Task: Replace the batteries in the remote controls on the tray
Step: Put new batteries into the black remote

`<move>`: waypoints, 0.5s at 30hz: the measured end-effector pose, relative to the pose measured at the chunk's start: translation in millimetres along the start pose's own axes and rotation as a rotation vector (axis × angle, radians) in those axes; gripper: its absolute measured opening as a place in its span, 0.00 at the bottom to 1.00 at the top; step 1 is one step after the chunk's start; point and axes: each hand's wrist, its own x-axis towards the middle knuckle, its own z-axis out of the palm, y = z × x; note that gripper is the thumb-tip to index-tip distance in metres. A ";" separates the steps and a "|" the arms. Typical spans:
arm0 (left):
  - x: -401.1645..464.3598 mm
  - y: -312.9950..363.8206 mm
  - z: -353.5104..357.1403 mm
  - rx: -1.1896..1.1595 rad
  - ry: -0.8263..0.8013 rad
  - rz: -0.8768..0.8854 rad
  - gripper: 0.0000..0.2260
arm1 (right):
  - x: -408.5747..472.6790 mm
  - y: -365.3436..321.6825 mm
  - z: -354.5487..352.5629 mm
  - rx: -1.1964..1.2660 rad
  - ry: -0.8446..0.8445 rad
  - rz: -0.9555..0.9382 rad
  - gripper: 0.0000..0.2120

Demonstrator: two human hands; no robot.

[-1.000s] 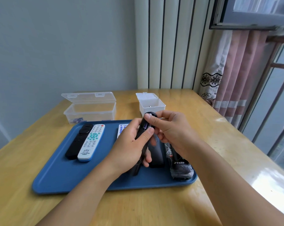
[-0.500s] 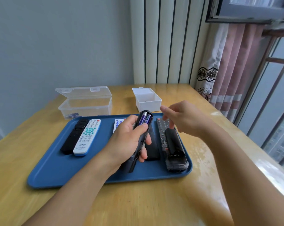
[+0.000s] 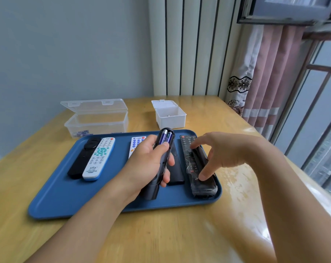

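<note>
Batteries, two of them with purple wrappers, lie side by side in the open back of a slim dark remote, seated at its far end with no cover over them. The left hand holds this remote tilted up above the blue tray, fingers curled round the body and the thumb pressed along its edge just below the compartment. That mid-body hold looks sound: it leaves the cells free to be reached from the top.

The remote is probably light, rigid plastic, smooth enough to twist in the palm if pushed from one side. The cells should be small, hard and prone to rolling; I judge the best purchase to be at the end away from the spring, levered up with a fingertip, then pinched between thumb and forefinger.

The right hand is empty, its fingers spread and relaxed, the thumb tip touching a long black remote wrapped in clear film at the tray's right side. A narrow dark piece lies on top of that wrapped remote, possibly the battery cover, though I cannot tell.

Under the held remote lies another black remote, and a white one with blue buttons is partly hidden by the left hand. To the left lie a white remote with teal keys and a black one, touching. Beyond the tray, on the wooden table, stand an open clear box with a few batteries in it and a small open white box.
</note>
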 end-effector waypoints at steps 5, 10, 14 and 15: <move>-0.7 1.8 -0.5 -0.042 -0.022 -0.028 0.06 | -0.7 -0.5 0.4 0.073 0.025 -0.034 0.38; -1.7 4.0 -0.8 -0.116 -0.026 -0.077 0.14 | 0.9 8.0 -5.7 0.276 0.217 -0.121 0.38; -0.4 3.4 -0.2 -0.211 -0.070 -0.127 0.23 | -1.0 4.8 -10.6 0.457 0.460 -0.255 0.39; -0.2 3.5 0.1 -0.247 -0.093 -0.127 0.24 | -1.4 -0.9 -9.5 0.510 0.496 -0.287 0.40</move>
